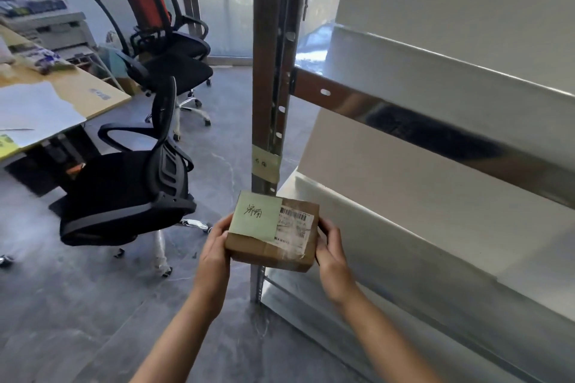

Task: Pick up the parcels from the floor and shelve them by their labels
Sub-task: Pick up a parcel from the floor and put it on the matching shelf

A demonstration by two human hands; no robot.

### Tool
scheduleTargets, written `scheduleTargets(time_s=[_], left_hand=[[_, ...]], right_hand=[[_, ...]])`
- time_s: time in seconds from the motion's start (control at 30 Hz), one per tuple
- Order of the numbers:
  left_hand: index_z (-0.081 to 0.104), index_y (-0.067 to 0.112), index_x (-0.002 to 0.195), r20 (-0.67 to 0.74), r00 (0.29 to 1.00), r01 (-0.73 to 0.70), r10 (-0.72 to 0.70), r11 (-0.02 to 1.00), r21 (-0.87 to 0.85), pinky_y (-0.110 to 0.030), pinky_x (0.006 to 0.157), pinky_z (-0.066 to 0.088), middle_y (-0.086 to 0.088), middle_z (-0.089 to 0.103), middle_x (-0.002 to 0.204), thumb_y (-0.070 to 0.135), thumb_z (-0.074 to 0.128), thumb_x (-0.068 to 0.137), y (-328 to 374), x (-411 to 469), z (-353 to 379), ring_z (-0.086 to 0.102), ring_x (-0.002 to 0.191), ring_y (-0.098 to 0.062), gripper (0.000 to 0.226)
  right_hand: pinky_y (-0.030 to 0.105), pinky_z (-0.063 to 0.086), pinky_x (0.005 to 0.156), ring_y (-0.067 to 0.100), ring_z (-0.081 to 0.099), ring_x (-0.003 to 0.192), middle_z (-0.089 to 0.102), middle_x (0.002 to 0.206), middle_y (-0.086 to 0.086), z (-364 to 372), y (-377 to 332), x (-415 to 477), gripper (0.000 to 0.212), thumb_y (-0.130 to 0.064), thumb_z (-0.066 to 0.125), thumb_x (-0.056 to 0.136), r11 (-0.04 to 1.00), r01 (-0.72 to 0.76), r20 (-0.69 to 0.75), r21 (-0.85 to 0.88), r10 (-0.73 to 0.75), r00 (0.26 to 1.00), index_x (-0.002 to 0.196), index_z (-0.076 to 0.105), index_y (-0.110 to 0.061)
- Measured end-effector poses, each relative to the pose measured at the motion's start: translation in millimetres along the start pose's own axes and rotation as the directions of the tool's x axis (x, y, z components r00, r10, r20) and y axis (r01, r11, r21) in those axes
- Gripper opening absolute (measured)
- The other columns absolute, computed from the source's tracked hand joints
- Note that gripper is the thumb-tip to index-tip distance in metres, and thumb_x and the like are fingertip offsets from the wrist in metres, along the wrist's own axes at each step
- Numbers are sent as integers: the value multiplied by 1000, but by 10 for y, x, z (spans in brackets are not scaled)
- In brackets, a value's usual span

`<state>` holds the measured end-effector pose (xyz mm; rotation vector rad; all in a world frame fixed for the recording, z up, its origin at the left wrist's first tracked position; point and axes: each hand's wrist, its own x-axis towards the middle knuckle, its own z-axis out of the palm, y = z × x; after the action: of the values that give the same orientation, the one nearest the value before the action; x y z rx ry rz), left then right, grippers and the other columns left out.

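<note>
A small brown cardboard parcel [270, 250] is held in the air in front of a metal shelf unit. It carries a pale green handwritten note and a white barcode label on top. My left hand [213, 246] grips its left side and my right hand [331, 253] grips its right side. The parcel hovers beside the shelf's upright post [269, 71], which bears a pale taped label [265, 164]. White shelf boards [435, 78] with metal front rails run off to the right.
A black office chair [130, 190] stands close on the left, two more chairs [168, 40] behind it. A wooden desk [46, 102] with papers and a printer fills the far left. Grey floor [93, 305] lies below my arms.
</note>
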<state>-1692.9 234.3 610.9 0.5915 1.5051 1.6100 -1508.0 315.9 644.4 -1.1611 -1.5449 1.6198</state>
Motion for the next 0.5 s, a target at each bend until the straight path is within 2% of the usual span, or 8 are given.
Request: scheduleTargets(time_s=[0.07, 0.13, 0.17, 0.23, 0.27, 0.33, 0.43, 0.5], left_hand=[[62, 39, 123, -21, 1000, 13, -12, 999, 35, -52, 108, 41, 2, 66, 130, 23, 35, 99, -14, 64, -103, 57, 125, -19, 40], [63, 40, 122, -25, 1000, 20, -19, 999, 46, -51, 109, 41, 4, 67, 129, 23, 34, 98, 6, 133, -171, 57, 125, -17, 41], [64, 40, 121, -30, 999, 21, -19, 999, 46, -51, 109, 40, 4, 67, 128, 25, 34, 99, 17, 170, -197, 57, 124, -17, 40], [65, 39, 121, -41, 999, 30, -28, 999, 38, -50, 110, 39, 4, 68, 126, 34, 32, 100, 42, 242, -222, 58, 123, -17, 38], [65, 38, 121, -46, 998, 39, -38, 998, 38, -48, 110, 40, 7, 69, 124, 41, 31, 101, 71, 263, -216, 58, 122, -17, 40], [66, 38, 120, -63, 996, 62, -60, 998, 32, -42, 108, 40, 19, 70, 115, 49, 27, 102, 89, 306, -203, 59, 118, -9, 44], [67, 39, 119, -66, 996, 61, -59, 998, 34, -32, 102, 39, 29, 70, 110, 51, 22, 103, 109, 332, -167, 60, 113, 5, 49], [67, 35, 119, -81, 996, 49, -46, 998, 37, -31, 100, 41, 30, 70, 106, 46, 22, 105, 101, 334, -157, 61, 108, 8, 48]], right_hand=[[12, 50, 90, 6, 56, 121, 52, 140, 2, 95, 76, 45, 33, -11, 32, 107, 1000, -23, 6, 3, 23, 1000, 138, 39, -21], [8, 50, 85, 14, 54, 126, 51, 141, 6, 176, 95, 83, 33, -9, 31, 107, 999, -34, 18, 10, 34, 999, 139, 37, -17], [5, 49, 82, 13, 54, 125, 51, 141, 6, 211, 88, 101, 33, -8, 31, 107, 999, -39, 25, 8, 39, 999, 140, 36, -15], [-1, 45, 77, -3, 52, 116, 49, 137, 0, 264, 73, 128, 34, -7, 30, 107, 999, -49, 49, -1, 49, 998, 141, 34, -14], [-3, 44, 75, -10, 49, 112, 48, 134, -3, 279, 73, 144, 35, -6, 30, 107, 999, -46, 61, 2, 46, 997, 141, 33, -14], [-3, 44, 76, -12, 49, 110, 49, 131, -6, 288, 98, 177, 35, -4, 29, 107, 999, -45, 54, 21, 44, 998, 139, 33, -16], [4, 48, 85, -3, 53, 117, 50, 132, -7, 294, 164, 206, 34, -3, 30, 107, 998, -63, 29, 16, 63, 998, 135, 34, -22], [20, 48, 102, 8, 54, 126, 49, 141, 1, 292, 203, 210, 35, -4, 30, 106, 997, -71, 10, 23, 70, 997, 137, 34, -22]])
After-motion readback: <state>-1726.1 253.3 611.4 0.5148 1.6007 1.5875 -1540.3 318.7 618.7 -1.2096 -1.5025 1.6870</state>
